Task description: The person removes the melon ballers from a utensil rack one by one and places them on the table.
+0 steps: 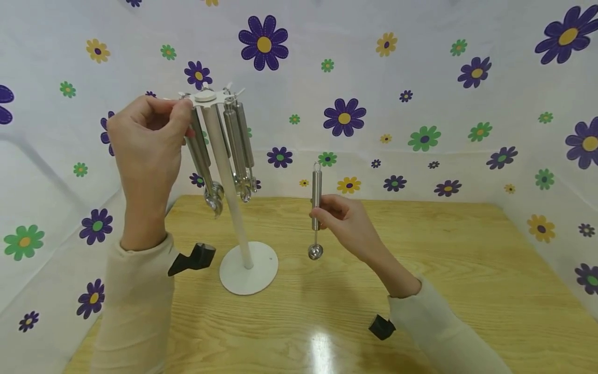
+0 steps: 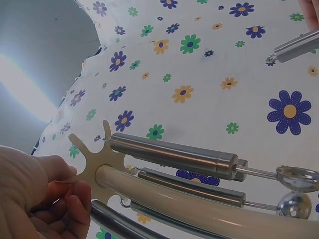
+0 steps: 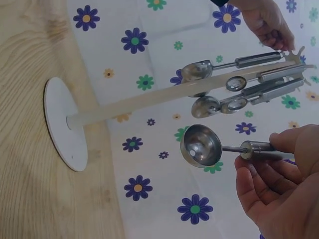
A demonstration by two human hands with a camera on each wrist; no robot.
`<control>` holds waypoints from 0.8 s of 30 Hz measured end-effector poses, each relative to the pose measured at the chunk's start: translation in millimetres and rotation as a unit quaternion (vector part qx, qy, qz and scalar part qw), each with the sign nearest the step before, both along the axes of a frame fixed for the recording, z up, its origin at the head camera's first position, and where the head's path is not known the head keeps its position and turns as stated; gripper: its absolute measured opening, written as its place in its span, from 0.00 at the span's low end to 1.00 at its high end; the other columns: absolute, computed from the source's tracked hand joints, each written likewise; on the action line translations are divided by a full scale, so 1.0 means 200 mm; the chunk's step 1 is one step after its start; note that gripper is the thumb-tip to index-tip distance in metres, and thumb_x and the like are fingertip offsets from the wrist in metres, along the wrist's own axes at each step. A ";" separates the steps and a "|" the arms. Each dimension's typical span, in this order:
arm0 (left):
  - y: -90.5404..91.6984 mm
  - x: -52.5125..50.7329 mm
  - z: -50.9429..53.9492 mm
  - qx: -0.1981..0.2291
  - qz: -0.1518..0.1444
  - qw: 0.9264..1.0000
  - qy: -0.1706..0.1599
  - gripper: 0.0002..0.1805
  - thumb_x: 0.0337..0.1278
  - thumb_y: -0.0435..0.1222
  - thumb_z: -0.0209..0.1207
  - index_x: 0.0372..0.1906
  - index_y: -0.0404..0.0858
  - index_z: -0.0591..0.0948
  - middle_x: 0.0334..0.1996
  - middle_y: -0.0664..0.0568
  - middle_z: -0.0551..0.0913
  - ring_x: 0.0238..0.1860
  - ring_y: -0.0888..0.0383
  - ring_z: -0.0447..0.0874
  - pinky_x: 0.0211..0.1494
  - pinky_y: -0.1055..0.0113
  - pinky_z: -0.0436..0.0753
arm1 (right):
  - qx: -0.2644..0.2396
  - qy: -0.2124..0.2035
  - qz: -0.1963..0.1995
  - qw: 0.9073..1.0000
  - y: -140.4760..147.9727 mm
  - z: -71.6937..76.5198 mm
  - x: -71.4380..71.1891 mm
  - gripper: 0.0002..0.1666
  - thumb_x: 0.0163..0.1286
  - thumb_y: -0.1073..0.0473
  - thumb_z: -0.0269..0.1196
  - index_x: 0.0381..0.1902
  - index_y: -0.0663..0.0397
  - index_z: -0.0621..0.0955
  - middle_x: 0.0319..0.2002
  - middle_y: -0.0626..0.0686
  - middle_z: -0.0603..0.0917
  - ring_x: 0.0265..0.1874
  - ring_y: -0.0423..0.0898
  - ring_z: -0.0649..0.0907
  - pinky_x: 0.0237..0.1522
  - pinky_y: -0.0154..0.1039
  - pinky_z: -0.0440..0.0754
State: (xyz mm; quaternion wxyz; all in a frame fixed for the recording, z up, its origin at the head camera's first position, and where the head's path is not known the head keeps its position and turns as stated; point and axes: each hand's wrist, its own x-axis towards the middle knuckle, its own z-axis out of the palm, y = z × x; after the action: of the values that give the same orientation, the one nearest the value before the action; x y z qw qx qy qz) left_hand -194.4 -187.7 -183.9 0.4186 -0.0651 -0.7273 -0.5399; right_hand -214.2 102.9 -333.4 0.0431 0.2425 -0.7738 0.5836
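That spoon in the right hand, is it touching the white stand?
Apart. The head view shows it: the spoon held by the right hand, with cloth and tabletop visible between it and the stand.

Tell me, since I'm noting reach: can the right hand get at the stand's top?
Probably yes: the right hand holds a spoon, yet the air between it and the stand's top looks free. Hanging spoons dangle below; the left hand pinches the top's opposite side.

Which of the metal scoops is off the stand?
The scoop pinched by its handle in the right hand. The other scoops all hang from the top of the stand.
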 end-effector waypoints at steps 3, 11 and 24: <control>0.00 0.00 0.00 0.002 0.002 1.000 -0.001 0.11 0.68 0.40 0.66 0.44 0.35 0.89 0.30 0.55 0.84 0.31 0.58 0.82 0.35 0.72 0.80 | 0.003 -0.009 -0.002 1.000 0.02 -0.04 -0.01 0.11 0.77 0.60 0.63 0.51 0.60 0.84 0.40 0.55 0.86 0.37 0.50 0.86 0.44 0.42 0.87; 0.00 0.00 0.00 0.004 -0.009 1.000 0.003 0.11 0.68 0.39 0.65 0.43 0.34 0.88 0.32 0.53 0.85 0.30 0.58 0.83 0.35 0.72 0.81 | 0.009 -0.033 -0.010 0.999 0.08 -0.11 -0.02 0.11 0.77 0.59 0.63 0.51 0.60 0.83 0.40 0.57 0.86 0.37 0.50 0.86 0.43 0.40 0.87; 0.00 -0.01 -0.01 0.003 -0.001 1.000 0.006 0.11 0.68 0.40 0.66 0.43 0.34 0.89 0.32 0.54 0.85 0.29 0.59 0.83 0.37 0.73 0.82 | 0.014 -0.068 -0.031 0.997 0.16 -0.24 -0.04 0.14 0.77 0.58 0.63 0.52 0.63 0.83 0.40 0.56 0.86 0.37 0.50 0.86 0.45 0.43 0.87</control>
State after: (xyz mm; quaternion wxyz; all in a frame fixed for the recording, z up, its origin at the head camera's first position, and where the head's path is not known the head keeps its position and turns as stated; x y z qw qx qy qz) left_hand -196.5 -188.2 -185.3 0.4230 -0.0681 -0.7231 -0.5418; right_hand -222.9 134.7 -381.1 0.0043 0.1788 -0.7904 0.5860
